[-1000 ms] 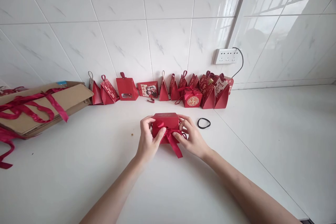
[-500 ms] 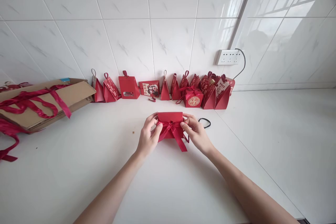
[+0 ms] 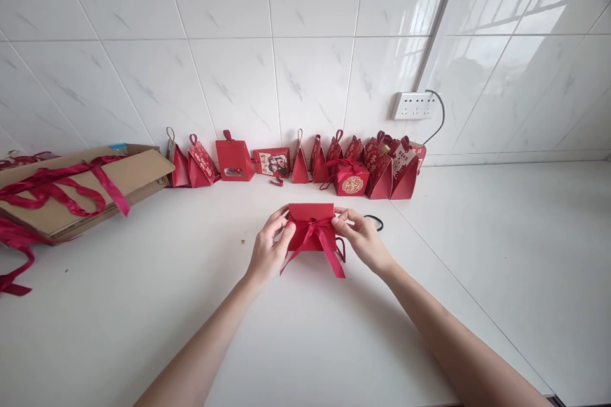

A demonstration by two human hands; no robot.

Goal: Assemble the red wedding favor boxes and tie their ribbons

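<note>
Well to the left of my grip there is a cardboard box, and a loose red ribbon lies over it. Nearer, beyond my left hand, stands a red bag with a small window. This hand is closed on the left edge of a small red box, the thumb in front. So the box is between my 2 hands, its bow facing me; whether its bottom touches the white counter, I cannot say surely. Behind it stands a gold-printed box. My right hand pinches the right edge. Just beside this hand lies a black loop, partly hidden.
</note>
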